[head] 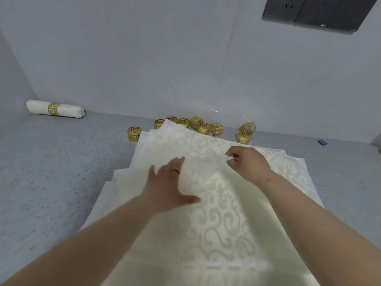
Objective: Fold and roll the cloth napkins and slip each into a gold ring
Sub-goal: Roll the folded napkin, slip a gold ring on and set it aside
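A stack of cream damask napkins (pixel 278 174) lies on the grey speckled counter in front of me. The top napkin (pixel 222 219) is partly folded, its corner lifted toward the middle. My right hand (pixel 246 162) pinches that corner between thumb and fingers. Flat on the same napkin, fingers spread, rests my left hand (pixel 169 182), which wears a dark ring. Several gold rings (pixel 204 127) stand in a loose group behind the stack near the wall. One rolled napkin inside a gold ring (pixel 54 109) lies at the far left against the wall.
The grey counter (pixel 51 172) meets white walls at the back and left. A small blue object (pixel 322 142) lies at the far right. A dark panel (pixel 315 13) hangs on the wall at top right. Crumpled clear plastic (pixel 245 118) sits by the rightmost rings.
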### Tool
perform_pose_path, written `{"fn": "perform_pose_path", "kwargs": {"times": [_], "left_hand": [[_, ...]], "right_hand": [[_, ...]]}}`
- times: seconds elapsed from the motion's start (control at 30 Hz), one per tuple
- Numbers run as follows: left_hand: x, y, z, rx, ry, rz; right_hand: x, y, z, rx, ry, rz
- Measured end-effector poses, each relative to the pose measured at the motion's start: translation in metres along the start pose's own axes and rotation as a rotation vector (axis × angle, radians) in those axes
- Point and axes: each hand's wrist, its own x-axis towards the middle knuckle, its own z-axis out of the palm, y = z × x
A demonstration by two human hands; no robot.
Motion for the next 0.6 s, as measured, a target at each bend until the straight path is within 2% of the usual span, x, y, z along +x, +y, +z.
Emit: {"fn": "perform_pose_path", "kwargs": {"times": [0.13,0.3,0.5,0.6], "left_hand": [[-0.005,0.037,0.032,0.062,0.0,-0.05],[0.002,0.032,0.04,0.088,0.045,-0.181],[-0.003,0.007,0.032,0.166,0.226,-0.051],[-0.01,-0.006,0.027,0.154,0.218,0.001]], "right_hand": [[-0.014,-0.007,-0.007,0.025,0.026,-0.032],[-0.031,-0.003,-0.016,0.006,0.046,-0.059],[-0.044,0.004,-0.016,-0.01,0.039,-0.073],[-0.048,0.007,-0.014,-0.011,0.041,-0.096]]}}
